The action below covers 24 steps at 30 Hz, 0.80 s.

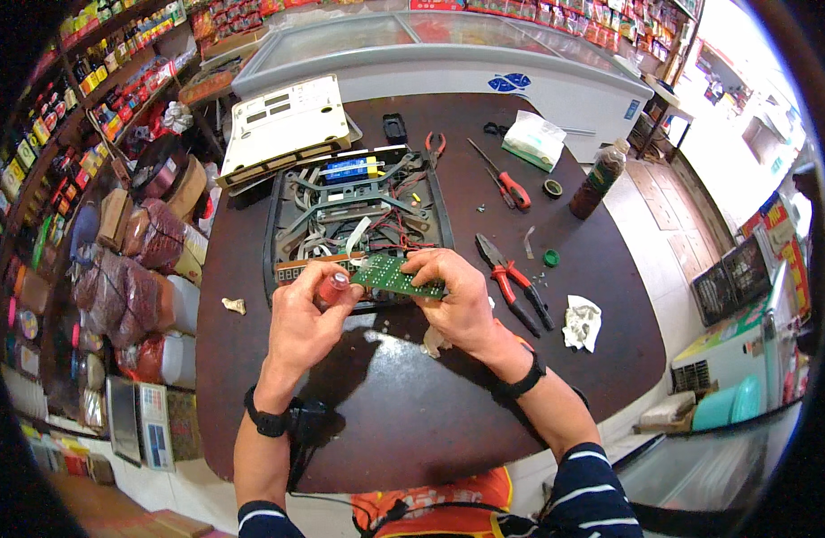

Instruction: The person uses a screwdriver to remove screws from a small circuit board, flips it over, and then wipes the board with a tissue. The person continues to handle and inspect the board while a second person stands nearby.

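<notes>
Near the open casing (444,213): left hand (301,316) curled round red-handled tool (332,288), right hand (459,303) pinching circuit board (387,274); a slip could scratch it.

Around the green circuit board (383,274), open brown tabletop (430,426) leaves passage at six o'clock, between the forearms (262,462). Blocking: opened weighing-scale base (442,213), eleven to twelve; upright bottle (595,185), two; red-handled combination pliers (529,294), three.

packed shelves (78,82) and a chest freezer (565,100) mark a shop
</notes>
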Each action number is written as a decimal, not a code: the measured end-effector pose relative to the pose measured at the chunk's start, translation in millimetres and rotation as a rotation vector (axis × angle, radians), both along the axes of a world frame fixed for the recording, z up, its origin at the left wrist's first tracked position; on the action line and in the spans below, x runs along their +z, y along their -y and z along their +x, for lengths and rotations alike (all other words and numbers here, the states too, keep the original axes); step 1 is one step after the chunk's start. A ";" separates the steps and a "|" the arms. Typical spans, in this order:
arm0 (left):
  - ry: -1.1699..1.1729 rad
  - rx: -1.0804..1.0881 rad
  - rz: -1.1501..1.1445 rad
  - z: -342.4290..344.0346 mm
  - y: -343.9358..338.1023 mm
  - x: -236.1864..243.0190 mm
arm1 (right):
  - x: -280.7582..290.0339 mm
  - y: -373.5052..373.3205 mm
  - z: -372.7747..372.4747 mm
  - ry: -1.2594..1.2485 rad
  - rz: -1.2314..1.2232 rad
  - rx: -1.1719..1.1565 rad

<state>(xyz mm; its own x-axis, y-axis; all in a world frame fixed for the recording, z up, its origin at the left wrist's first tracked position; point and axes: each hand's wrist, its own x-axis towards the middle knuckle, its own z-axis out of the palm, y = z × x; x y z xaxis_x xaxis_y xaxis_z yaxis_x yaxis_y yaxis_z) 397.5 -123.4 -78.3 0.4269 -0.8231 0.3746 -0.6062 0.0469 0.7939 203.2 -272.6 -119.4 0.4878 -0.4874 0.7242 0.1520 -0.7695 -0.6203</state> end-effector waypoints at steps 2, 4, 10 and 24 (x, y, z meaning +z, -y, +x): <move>-0.009 -0.020 -0.001 -2.0 -0.1 0.2 | -0.9 1.4 1.5 0.004 -0.098 -0.013; 0.035 -0.044 0.055 -1.9 -0.8 0.7 | -1.2 2.1 2.0 0.007 -0.165 -0.027; 0.091 -0.028 0.138 0.2 -0.3 0.2 | -5.1 1.8 -0.2 0.009 -0.181 -0.030; -0.081 -0.026 0.063 5.9 3.5 -9.3 | -9.2 1.8 1.5 -0.096 -0.226 -0.059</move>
<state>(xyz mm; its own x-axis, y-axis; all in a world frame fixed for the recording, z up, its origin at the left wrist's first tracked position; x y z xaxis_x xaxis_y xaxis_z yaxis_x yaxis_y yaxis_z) 403.3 -126.8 -87.6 0.4324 -0.8550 0.2864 -0.5389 0.0097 0.8423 204.7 -274.3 -128.6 0.5348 -0.3482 0.7699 0.0516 -0.8960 -0.4411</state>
